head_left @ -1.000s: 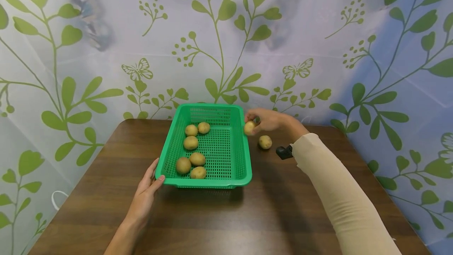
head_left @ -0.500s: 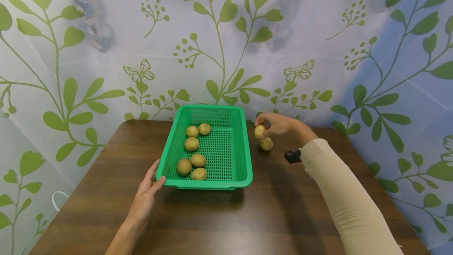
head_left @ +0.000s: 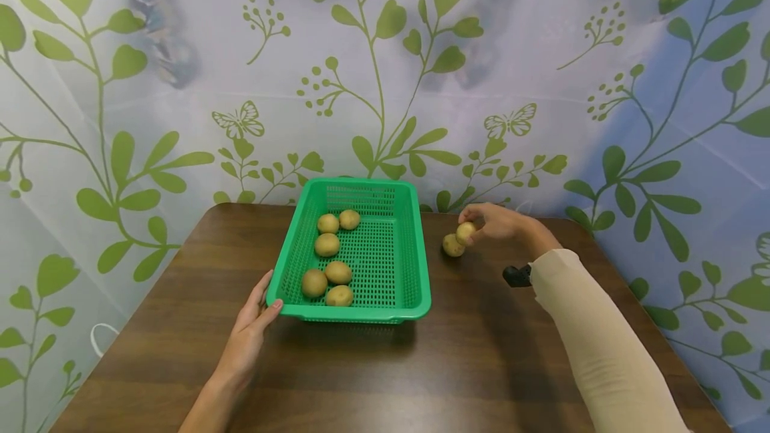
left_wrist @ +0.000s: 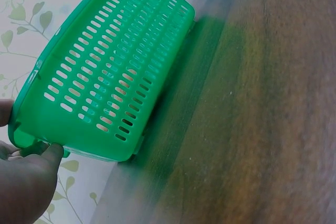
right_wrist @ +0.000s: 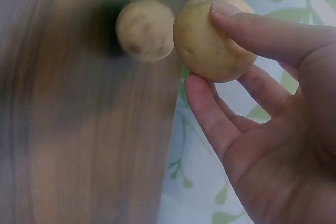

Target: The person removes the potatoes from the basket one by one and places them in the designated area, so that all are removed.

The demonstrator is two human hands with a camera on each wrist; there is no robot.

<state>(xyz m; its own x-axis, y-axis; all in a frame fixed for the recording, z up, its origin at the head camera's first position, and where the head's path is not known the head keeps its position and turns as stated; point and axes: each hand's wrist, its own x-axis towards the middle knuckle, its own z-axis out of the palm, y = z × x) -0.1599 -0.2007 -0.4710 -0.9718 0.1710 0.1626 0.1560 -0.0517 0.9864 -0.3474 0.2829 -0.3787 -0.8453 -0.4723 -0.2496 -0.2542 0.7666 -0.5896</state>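
My left hand (head_left: 248, 326) grips the near left corner of a green plastic basket (head_left: 424, 266), thumb over the rim; the left wrist view shows the basket's slotted side (left_wrist: 100, 77) close up. Several potatoes lie inside, among them a potato (head_left: 314, 283) near the front and a potato (head_left: 349, 220) near the back. Right of the basket, my right hand (head_left: 499, 222) pinches a potato (right_wrist: 210, 38) between thumb and fingertips, above the table. Another potato (head_left: 452, 245) rests on the tabletop just left of and below the held one.
The brown wooden table (head_left: 361, 379) reaches back to a hanging cloth (head_left: 385, 85) printed with green leaves and butterflies. A small black device (head_left: 517, 276) sits at the right wrist, by the beige sleeve (head_left: 607, 339).
My right hand has carried its potato rightward, away from the basket's right rim and past the potato on the table. The left hand and basket stay in place.
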